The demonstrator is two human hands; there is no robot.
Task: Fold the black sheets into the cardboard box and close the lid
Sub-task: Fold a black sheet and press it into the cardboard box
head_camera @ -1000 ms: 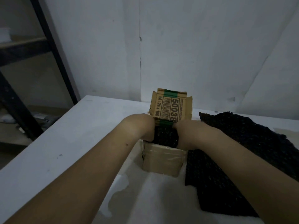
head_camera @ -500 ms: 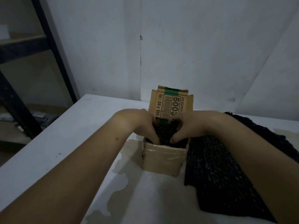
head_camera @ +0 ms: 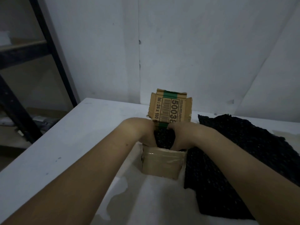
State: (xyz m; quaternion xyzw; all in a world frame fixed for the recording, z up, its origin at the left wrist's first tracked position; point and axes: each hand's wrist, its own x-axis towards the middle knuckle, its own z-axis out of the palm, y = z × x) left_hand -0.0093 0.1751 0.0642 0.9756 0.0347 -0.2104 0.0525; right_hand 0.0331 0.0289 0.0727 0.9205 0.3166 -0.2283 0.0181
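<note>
Both hands reach into the open cardboard box (head_camera: 162,164), left hand (head_camera: 142,133) and right hand (head_camera: 181,135) flanking a folded black sheet (head_camera: 164,139). Fingertips are hidden, so their grip cannot be told. The lid (head_camera: 170,108) stands upright; more black sheets (head_camera: 227,151) lie just right.

A cardboard box (head_camera: 161,165) is seen at the centre of the frame on a white worktop (head_camera: 65,143), its near side covered with clear tape. Its lid (head_camera: 170,108) is stood upright at the far side, printed with a barcode and crossed by a green band. A folded black sheet (head_camera: 164,138) is lodged in the open top and is gripped from either side by the left hand (head_camera: 142,132) and the right hand (head_camera: 182,135), fingers curled down into the box. More black sheets (head_camera: 235,156) are spread on the worktop just right of the box. A black frame (head_camera: 53,51) is seen at the upper left.
</note>
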